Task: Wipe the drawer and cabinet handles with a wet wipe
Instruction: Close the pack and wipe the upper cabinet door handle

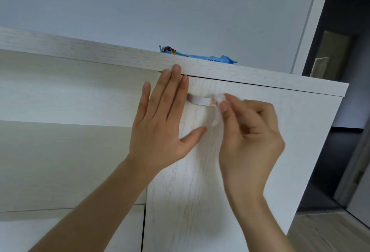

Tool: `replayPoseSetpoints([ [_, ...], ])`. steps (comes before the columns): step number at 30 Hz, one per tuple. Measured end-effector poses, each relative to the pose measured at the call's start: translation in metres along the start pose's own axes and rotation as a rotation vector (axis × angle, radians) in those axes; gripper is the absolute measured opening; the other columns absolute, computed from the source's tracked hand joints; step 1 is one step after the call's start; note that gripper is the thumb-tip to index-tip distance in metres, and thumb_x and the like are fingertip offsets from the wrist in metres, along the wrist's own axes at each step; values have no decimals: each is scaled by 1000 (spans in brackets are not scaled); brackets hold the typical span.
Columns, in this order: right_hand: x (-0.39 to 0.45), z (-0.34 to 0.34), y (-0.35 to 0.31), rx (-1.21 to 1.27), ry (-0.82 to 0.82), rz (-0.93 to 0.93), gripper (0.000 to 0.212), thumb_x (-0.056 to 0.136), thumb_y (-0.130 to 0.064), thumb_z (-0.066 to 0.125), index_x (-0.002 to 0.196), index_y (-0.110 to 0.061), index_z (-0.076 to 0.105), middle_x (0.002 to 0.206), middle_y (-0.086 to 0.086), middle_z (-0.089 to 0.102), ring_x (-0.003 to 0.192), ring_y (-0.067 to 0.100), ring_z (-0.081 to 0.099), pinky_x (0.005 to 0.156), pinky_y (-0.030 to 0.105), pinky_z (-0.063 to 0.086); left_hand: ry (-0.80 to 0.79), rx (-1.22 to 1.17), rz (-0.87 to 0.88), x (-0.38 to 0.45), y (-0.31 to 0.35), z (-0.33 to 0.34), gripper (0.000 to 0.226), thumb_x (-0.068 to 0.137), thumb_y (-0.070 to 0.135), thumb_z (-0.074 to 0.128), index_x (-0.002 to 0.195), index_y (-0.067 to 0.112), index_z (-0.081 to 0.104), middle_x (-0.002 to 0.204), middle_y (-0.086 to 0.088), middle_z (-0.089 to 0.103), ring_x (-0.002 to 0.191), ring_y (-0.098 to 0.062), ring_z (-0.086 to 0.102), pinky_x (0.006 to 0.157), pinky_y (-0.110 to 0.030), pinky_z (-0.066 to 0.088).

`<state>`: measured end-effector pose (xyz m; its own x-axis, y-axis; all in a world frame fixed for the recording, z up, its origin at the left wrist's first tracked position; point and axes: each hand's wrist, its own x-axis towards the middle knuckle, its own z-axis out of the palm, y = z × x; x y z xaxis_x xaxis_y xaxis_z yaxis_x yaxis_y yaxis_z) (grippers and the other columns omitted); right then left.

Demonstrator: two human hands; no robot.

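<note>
The right hand point(248, 131) pinches a white wet wipe point(217, 111) between thumb and fingers point(224, 107), bunched against the right end of the pale handle point(200, 100) on the cabinet door point(200, 191). The left hand point(160, 123) lies flat and open on the door's left edge, holding nothing; its fingertips reach the underside of the top board point(80, 51) and it looks to be steadying the door. The handle is a short bar running left to right, high on the door, between the two hands — its left end sits just beside the left hand, its right end is under the wipe. So the part not covered by the wipe lies to the left of the right hand, along the bar's long axis, and a stroke that way would likely run toward the left hand. The right hand is the one in contact. A blue packet point(198, 56), probably the wipes, rests on top of the cabinet above — well clear of both hands
</note>
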<state>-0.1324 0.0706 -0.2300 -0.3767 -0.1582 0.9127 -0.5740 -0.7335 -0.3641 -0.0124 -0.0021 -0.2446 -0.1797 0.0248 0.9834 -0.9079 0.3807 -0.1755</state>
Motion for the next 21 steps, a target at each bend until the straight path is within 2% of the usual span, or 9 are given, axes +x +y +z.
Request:
replayPoseSetpoints([
  [2, -2, 2, -2, -15, -22, -29, 20, 83, -4, 68, 101, -13, 71, 83, -6, 54, 75, -3, 53, 79, 19, 50, 20, 9, -14, -1, 1, 0, 78, 90, 53, 50, 142, -2, 32, 150, -15, 21, 142, -27, 22, 118, -46, 11],
  [4, -3, 4, -4, -19, -20, -24, 20, 83, -3, 68, 101, -11, 71, 83, -4, 55, 75, -1, 53, 74, 9, 45, 22, 6, -13, -1, 1, 0, 78, 89, 52, 51, 141, -3, 34, 150, -14, 22, 141, -26, 24, 118, -46, 10],
  [7, -2, 1, -5, 12, -35, -7, 22, 83, -3, 68, 102, -14, 70, 82, -6, 55, 78, 0, 54, 70, 7, 43, -4, -7, 14, 0, -4, -4, 78, 89, 49, 52, 143, -2, 30, 151, -13, 21, 142, -25, 22, 118, -45, 9],
  [11, 1, -5, 0, 91, 60, 144, 18, 85, -13, 67, 101, -20, 69, 83, -8, 56, 81, -3, 56, 72, 16, 49, -65, 6, 60, 0, -10, -9, 79, 88, 50, 51, 144, -2, 30, 152, -15, 25, 142, -25, 21, 118, -47, 7],
  [15, -4, 0, -2, 26, -22, 26, 21, 84, -6, 68, 103, -14, 69, 83, -7, 54, 77, -1, 54, 69, 8, 43, -72, -5, 53, 0, -10, -8, 81, 87, 50, 51, 144, -3, 28, 152, -12, 20, 143, -26, 19, 117, -49, 4],
  [18, -4, 2, 1, 41, 21, 23, 22, 84, -4, 68, 104, -13, 70, 83, -7, 54, 78, -1, 53, 71, 8, 42, -79, -20, 60, -1, -11, -8, 82, 86, 50, 52, 144, -3, 27, 152, -11, 17, 143, -27, 18, 117, -49, 4],
  [21, -7, 6, -1, 14, -16, -43, 23, 83, -1, 68, 103, -12, 70, 84, -5, 56, 78, -2, 53, 70, 8, 42, -73, -36, 60, 0, -10, -8, 81, 86, 48, 54, 143, -4, 29, 152, -14, 22, 142, -27, 20, 117, -49, 6],
])
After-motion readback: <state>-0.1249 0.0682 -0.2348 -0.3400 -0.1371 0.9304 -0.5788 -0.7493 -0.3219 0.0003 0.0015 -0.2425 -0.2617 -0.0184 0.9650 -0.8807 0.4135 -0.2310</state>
